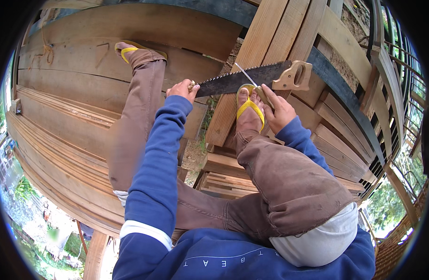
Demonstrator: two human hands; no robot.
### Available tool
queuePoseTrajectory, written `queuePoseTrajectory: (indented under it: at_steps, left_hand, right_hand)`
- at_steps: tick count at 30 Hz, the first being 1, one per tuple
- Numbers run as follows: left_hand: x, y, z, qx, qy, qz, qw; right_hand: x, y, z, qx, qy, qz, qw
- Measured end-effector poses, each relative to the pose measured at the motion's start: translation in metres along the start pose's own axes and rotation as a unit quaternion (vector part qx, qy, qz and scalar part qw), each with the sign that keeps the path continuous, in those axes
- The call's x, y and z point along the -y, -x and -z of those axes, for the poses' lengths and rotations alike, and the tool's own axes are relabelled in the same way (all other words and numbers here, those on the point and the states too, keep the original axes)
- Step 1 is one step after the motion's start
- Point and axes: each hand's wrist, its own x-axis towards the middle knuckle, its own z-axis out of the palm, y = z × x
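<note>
A hand saw (pixel 263 77) with a dark blade and a pale wooden handle lies across the planks, its teeth along the far edge. My left hand (pixel 181 89) is closed on the narrow tip of the blade, where a small tan piece shows between the fingers. In my right hand (pixel 280 112) is a file (pixel 246 74) by its tan handle. Its thin metal shaft slants over the blade and crosses the toothed edge; whether it touches the teeth I cannot tell. My foot in a yellow flip-flop (pixel 250 109) is against the near side of the blade.
Long wooden beams (pixel 256 44) run under the saw, and stacked boards (pixel 69 121) fill the left. My other foot, also in a yellow flip-flop (pixel 125 50), is on wide planks. Curved dark metal (pixel 340 86) lies at right. A cord (pixel 48 53) hangs far left.
</note>
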Motion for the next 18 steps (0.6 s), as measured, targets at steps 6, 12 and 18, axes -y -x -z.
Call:
queuePoseTrajectory:
  at_steps: [6, 12, 18]
  left_hand:
    - [0.004, 0.001, -0.003, -0.013, 0.021, 0.005, 1.0]
    - [0.007, 0.003, -0.003, 0.012, 0.023, 0.026, 0.999]
    - [0.021, 0.015, 0.004, 0.057, 0.0, 0.056, 0.997]
  right_hand:
    - [0.0, 0.0, 0.006, 0.011, 0.038, 0.034, 0.999]
    - [0.001, 0.004, 0.011, 0.005, 0.036, 0.035, 0.999]
    - [-0.001, 0.002, 0.021, 0.002, 0.041, 0.039, 0.998]
